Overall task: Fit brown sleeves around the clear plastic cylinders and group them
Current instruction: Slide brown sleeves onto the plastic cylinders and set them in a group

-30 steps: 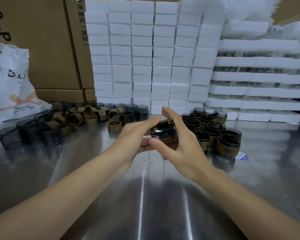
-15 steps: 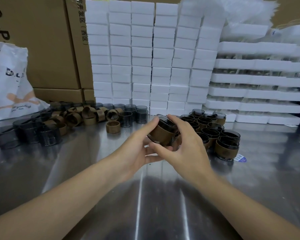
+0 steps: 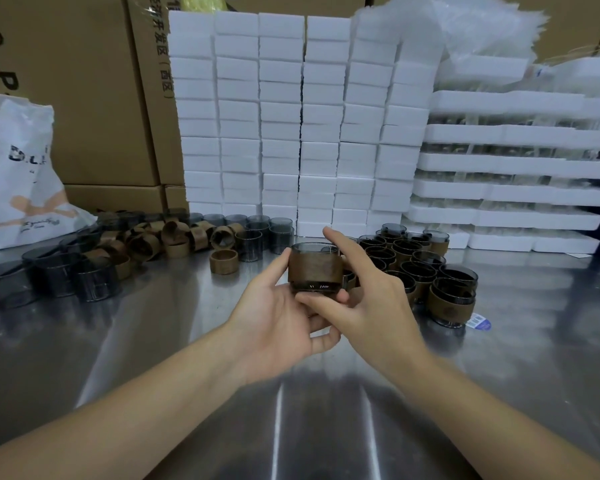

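While left hand (image 3: 278, 317) fingers curl round and right hand (image 3: 378, 306) pinches sleeved cylinder (image 3: 314, 268), carton (image 3: 153, 98) printed 西区, bag (image 3: 21, 174) lettering unclear

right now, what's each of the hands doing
Left hand: holds the sleeved cylinder.
Right hand: pinches the same sleeved cylinder, thumb under its base.

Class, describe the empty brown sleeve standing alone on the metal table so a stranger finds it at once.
Start at the wall of white foam blocks behind the steel table. Before its left end lies a heap of brown sleeves. The lone sleeve stands right of that heap, nearer the viewer, upright, empty, apart from the rest.
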The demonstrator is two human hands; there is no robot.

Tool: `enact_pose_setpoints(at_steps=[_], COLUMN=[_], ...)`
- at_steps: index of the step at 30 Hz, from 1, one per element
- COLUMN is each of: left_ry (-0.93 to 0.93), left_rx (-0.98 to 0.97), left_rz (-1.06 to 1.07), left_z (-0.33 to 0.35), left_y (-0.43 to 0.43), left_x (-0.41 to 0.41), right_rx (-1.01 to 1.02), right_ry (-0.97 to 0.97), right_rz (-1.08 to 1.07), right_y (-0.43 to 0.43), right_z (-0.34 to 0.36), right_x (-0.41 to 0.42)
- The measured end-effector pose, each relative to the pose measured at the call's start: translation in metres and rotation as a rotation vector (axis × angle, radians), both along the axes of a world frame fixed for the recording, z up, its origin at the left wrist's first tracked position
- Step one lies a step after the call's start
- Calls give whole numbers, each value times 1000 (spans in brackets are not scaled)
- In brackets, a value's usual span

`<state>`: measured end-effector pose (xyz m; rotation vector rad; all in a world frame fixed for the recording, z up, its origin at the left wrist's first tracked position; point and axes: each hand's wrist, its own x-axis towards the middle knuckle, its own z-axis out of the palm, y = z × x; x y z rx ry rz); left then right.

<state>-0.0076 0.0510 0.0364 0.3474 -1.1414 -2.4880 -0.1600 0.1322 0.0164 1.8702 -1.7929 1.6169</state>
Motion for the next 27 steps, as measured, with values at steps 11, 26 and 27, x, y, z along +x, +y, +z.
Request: enact_pose_setpoints(at_steps=[11,26,27], left_ry=[53,105,139], left_rx=[-78,-808,-857], left_rz=[-29,554,555], left_z=[1,-11,-10], left_y=[1,11,13], left_x=[2,-14,-13], right_rx=[-78,-36,-77], right_ry=[1,-212,-270], right_rz=[46,213,236], right_y=[-1,8,9], right_z=[2,8,10], right_x=[-2,16,21])
